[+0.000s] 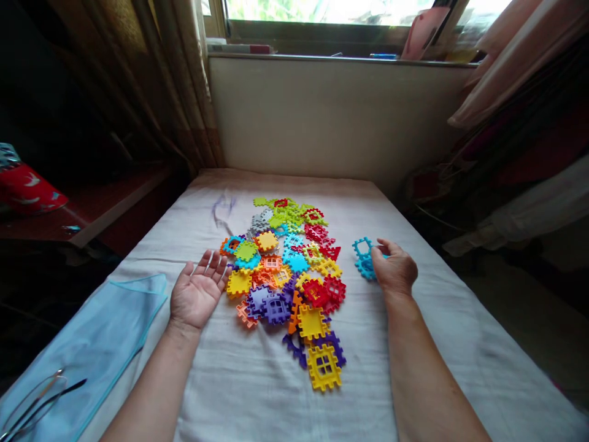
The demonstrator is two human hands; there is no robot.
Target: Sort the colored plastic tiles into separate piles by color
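Note:
A pile of colourful plastic interlocking tiles (261,301), some with window cut-outs, spreads over the middle of the white cloth. My left hand (197,294) lies palm up at the pile's left edge, fingers stretched out and holding nothing. Its fingertips are beside a yellow tile (239,283). To the right of the pile, my right hand (394,267) is closed on blue interlocking tiles (365,268), thumb pressed against them. One open blue frame tile (362,247) shows just above; the fingers hide part of this group. Closest to me lies a yellow window tile (324,367).
A light blue cloth (124,319) with eyeglasses (39,399) on it lies at the left. Further left, a red patterned container (30,187) is on a dark red table (115,196). A wall (331,116) and window stand behind, curtains (170,80) at the left.

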